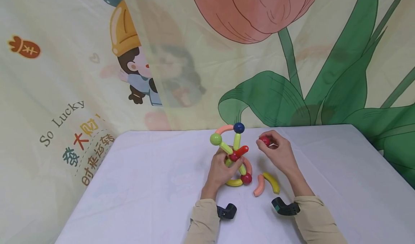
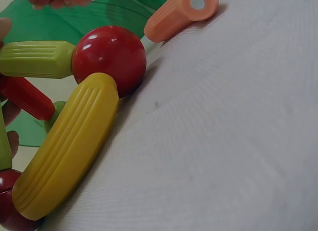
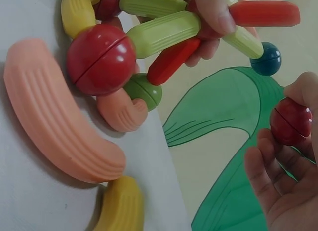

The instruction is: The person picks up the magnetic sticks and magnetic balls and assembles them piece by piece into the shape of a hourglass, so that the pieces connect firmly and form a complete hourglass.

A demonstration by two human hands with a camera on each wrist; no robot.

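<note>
My left hand grips a magnetic stick-and-ball figure near its middle, around a central red ball. From that ball spread straight light-green sticks and red sticks. Up top, a curved pink stick links a green ball and a dark blue ball. Low down, a curved yellow stick meets a red ball at the tabletop. To the right of the figure, my right hand pinches a loose red ball between thumb and fingers, raised above the table.
On the white-covered table, a loose curved pink stick and a curved yellow stick lie close together, right of the figure's base and between the forearms. A printed cloth hangs behind the table's far edge.
</note>
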